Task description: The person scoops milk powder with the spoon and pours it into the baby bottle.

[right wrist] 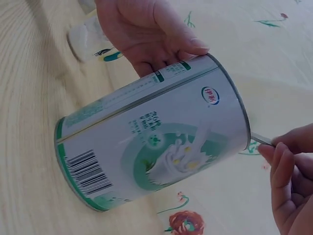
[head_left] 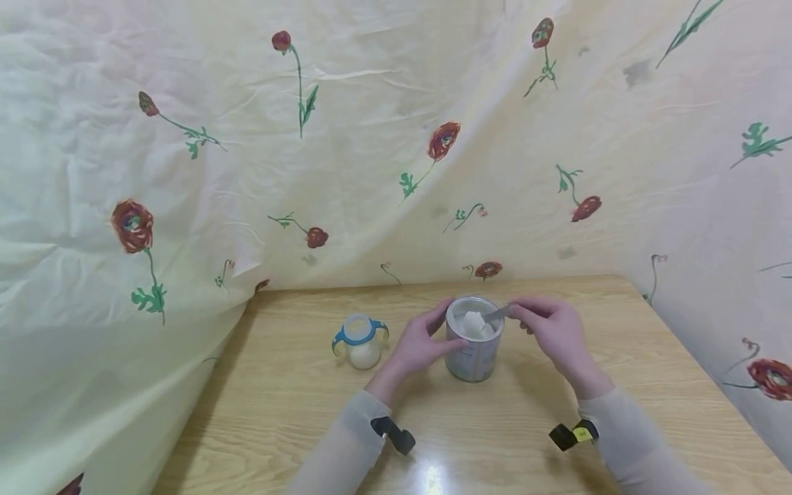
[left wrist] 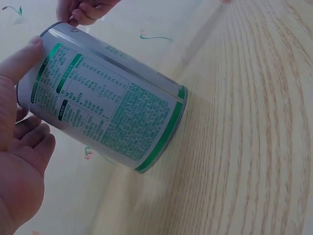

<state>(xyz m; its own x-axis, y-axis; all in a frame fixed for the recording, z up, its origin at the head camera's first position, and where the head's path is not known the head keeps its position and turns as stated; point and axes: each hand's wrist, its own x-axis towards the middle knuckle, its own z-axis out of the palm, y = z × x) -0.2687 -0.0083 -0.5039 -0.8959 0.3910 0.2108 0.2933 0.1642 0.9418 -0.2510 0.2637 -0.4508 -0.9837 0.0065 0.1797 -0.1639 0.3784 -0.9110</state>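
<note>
Left hand (head_left: 421,342) grips the can (head_left: 471,363) from nine o'clock; right hand (head_left: 555,330) pinches the scoop (head_left: 497,313) between two and three o'clock: hold it level (heaped powder (head_left: 474,322) spills easily).

Pale bottle (head_left: 364,353) upright, left of the middle of the table (head_left: 278,419); we note its blue ring and two side handles. Table of light wood grain, a glare spot (head_left: 432,476) near us. Behind and at both sides we see creased cream cloth (head_left: 371,172) printed with red flowers (head_left: 133,225), green leaves (head_left: 148,298).
</note>
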